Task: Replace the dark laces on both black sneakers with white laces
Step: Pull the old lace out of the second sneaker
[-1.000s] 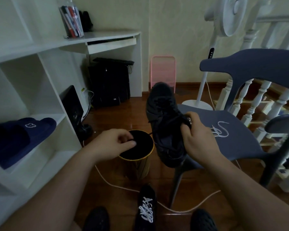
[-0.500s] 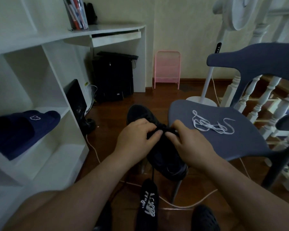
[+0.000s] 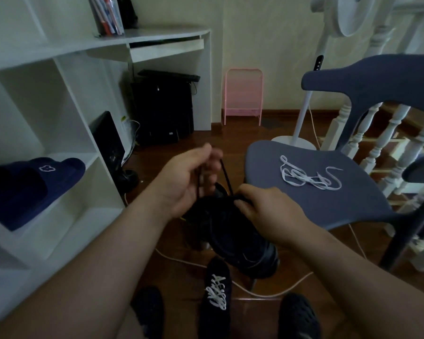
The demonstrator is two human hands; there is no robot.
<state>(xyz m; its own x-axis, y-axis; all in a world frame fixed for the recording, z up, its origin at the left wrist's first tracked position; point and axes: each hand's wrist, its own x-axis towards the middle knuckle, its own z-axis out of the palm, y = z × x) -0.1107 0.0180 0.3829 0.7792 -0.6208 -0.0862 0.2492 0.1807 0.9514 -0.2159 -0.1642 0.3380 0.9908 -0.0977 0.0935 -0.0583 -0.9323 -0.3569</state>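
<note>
Unlacing step: our left hand (image 3: pixel 190 178) pinches the dark lace (image 3: pixel 227 178) above the sneaker (image 3: pixel 233 231); our right hand (image 3: pixel 267 209) grips its tongue. Next, we judge, pull the lace free.

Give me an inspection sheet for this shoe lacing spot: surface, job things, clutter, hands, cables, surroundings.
Surface: wooden floor; blue chair seat.
Job's things: black sneaker held up; dark lace pulled out of it; loose white lace on the chair; white-laced sneaker on the floor.
Clutter: navy slipper on white shelf.
Hands: left hand pinches the dark lace; right hand grips the sneaker.
Cables: white cord across the floor.
Surroundings: standing fan, pink rack, banister.
</note>
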